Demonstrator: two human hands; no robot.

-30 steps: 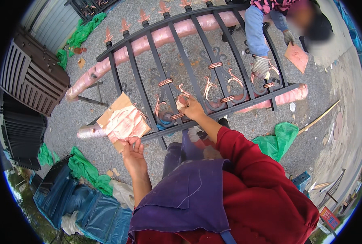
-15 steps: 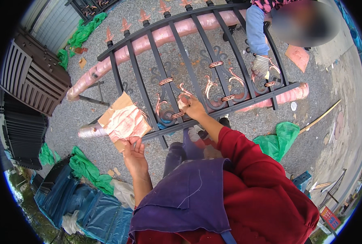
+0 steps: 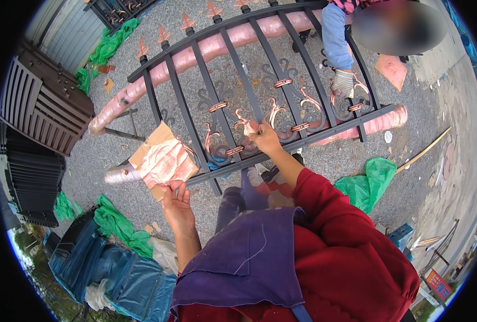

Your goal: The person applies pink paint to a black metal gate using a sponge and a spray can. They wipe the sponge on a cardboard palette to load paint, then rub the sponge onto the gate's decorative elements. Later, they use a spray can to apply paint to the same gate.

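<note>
Plainly, in the head view, both bare hands are at work over a dark metal fence panel (image 3: 242, 75) that lies flat across two pink-wrapped poles above grey ground. The left hand (image 3: 177, 206) grips the lower edge of a piece of cardboard (image 3: 167, 161) between thumb and fingers, its palm turned partly up. Wrinkled, copper-pink colour covers most of the cardboard's upper face, leaving a brown margin; the sheet is held at the panel's lower left, overlapping the corner from this angle.

The right hand (image 3: 265, 140) is closed in a pinch on a small pale wad (image 3: 250, 127), though the fingers partly hide it and its material is hard to tell. Wad and fingertips are right by the scrollwork (image 3: 217, 107) low on the panel, near its bottom rail (image 3: 324, 133); whether they touch the metal cannot be made out. Several curls and the bands across the bars are copper-coloured, as are the spear tips (image 3: 187, 21) along the arched top rail, while the bars themselves are dark.

Across the panel, at upper right, a co-worker's hand in a striped grey glove (image 3: 342, 83) is bent over another set of curls, below a light blue sleeve (image 3: 336, 43). A coppery sheet (image 3: 392, 72) lies on the ground just beyond. Green sheeting (image 3: 368, 185) lies at right, touching a wooden stick (image 3: 426, 149), and brown slatted panels (image 3: 42, 99) stand at left.
</note>
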